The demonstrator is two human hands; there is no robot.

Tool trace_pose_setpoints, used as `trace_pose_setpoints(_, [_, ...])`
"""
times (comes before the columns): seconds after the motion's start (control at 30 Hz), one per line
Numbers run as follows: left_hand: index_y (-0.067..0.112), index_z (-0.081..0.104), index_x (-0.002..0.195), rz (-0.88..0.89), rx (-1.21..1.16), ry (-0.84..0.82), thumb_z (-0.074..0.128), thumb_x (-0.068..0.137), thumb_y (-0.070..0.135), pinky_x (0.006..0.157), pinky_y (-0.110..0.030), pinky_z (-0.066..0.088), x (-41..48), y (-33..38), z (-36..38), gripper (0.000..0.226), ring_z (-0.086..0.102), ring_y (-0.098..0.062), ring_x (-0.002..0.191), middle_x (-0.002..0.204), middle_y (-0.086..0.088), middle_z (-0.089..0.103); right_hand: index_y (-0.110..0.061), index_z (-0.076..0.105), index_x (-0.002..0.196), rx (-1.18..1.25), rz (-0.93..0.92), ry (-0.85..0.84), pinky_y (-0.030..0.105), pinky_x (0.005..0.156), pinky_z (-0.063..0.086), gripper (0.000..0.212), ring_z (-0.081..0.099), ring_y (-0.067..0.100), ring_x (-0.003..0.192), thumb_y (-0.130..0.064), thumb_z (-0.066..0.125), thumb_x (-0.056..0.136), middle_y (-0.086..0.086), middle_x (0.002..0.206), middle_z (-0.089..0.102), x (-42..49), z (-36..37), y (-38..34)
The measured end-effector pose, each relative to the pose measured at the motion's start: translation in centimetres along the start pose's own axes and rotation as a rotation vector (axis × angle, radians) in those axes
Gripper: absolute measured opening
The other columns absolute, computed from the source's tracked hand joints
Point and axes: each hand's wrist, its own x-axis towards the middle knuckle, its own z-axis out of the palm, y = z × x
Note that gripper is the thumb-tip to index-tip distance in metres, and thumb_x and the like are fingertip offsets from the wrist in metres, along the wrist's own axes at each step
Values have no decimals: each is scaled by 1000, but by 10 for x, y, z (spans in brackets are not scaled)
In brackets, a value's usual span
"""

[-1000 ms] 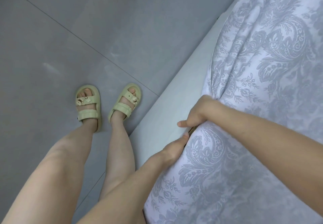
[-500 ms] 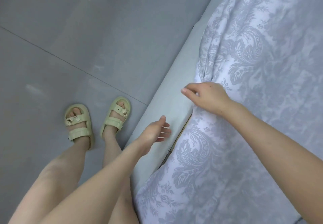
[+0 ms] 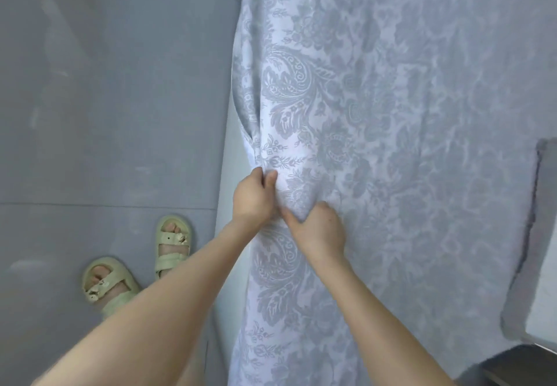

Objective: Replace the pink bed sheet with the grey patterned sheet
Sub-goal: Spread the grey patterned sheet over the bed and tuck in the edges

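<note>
We see the grey patterned sheet (image 3: 407, 99) spread over the bed and filling most of the right part of the view. Its near edge falls over the side towards the floor (image 3: 105, 99). Both hands work one spot on that edge. The left hand (image 3: 254, 197) has its grip clenched on a fold of the sheet, thumb and fingers pinching the cloth where it turns down over the pale side of the bed (image 3: 230, 174). The right hand (image 3: 319, 230), touching the left, has its grip curled into the same bunch of cloth from the mattress side.

We judge that the hands hold so close together because slack has gathered here. A deep pleat runs up along the edge from the left hand, and a pull from one point could draw it flat or let the edge be tucked down. The side of the bed shows bare only in a narrow strip between sheet and floor, so we think this stretch is not yet tucked.

We count one grey sheet and two hands, both holding it. There are two pale green sandals (image 3: 173, 245) on the feet, standing on the floor near the bed. One fuzzy grey piece (image 3: 524, 250), perhaps a pillow or blanket, lies at the far right. No pink sheet shows anywhere, though we cannot see under the grey cloth.
</note>
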Motion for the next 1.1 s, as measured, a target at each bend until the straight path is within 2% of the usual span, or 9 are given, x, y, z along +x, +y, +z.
trace_pose_setpoints(0.07, [17,28,60,88,100,16,39,100,31,56,-35,16,1,-5,-10,44,40,-26,64,57,2,40,-2,53,113,-62,-54,-77,32,79,44,63,57,29,106,-59,55,85,12,113,60,-12,5,-4])
trace_pose_setpoints(0.2, [15,27,59,178,344,26,35,100,41,56,-34,25,2,-10,-22,49,41,-28,64,54,1,39,-2,59,109,-105,-128,-173,31,80,44,42,59,30,105,-41,55,93,13,111,63,-15,7,-10])
trace_pose_setpoints(0.3, [12,35,61,188,368,-2,34,99,47,55,-35,29,5,-14,-30,51,46,-30,65,56,-4,48,-6,61,87,-63,-180,-226,31,71,41,22,61,30,94,-23,51,97,13,97,65,-10,5,-12])
trace_pose_setpoints(0.37, [7,42,64,214,356,-18,35,98,48,58,-37,36,8,-16,-36,54,49,-30,63,59,-9,54,-11,40,62,3,-188,-240,28,63,32,36,54,27,78,-15,49,96,8,78,57,-9,4,-8])
trace_pose_setpoints(0.53, [13,36,60,120,268,-50,42,98,41,51,-31,25,22,-21,-40,47,31,-16,50,51,2,32,-17,23,57,58,-164,-184,26,51,24,42,40,21,70,-9,45,92,-3,59,31,-7,9,-11])
trace_pose_setpoints(0.67, [15,37,60,-41,63,-65,45,97,38,55,-30,25,31,-31,-24,44,32,-19,56,55,2,35,-17,28,55,153,-190,-264,29,58,32,43,51,29,67,-14,49,92,0,56,37,0,8,-10])
trace_pose_setpoints(0.8, [13,39,63,-73,-68,-21,47,97,35,59,-29,25,26,-28,-19,42,32,-18,62,62,-6,36,-30,48,59,131,-152,-270,25,47,30,39,49,19,59,-58,54,86,-5,54,42,-14,-6,18])
trace_pose_setpoints(0.9, [5,47,67,-58,-50,-99,49,96,37,60,-29,31,25,-27,-28,43,38,-18,62,64,-7,41,-18,35,54,-76,-160,-327,28,60,33,61,54,23,71,-72,51,78,0,63,53,-46,11,34])
trace_pose_setpoints(1.1, [-7,56,77,-64,-23,-137,54,94,28,63,-28,34,23,-17,-39,39,43,-18,65,68,-11,48,-14,34,61,46,-232,-434,26,53,30,39,45,19,68,-18,46,97,-4,62,33,-47,30,20])
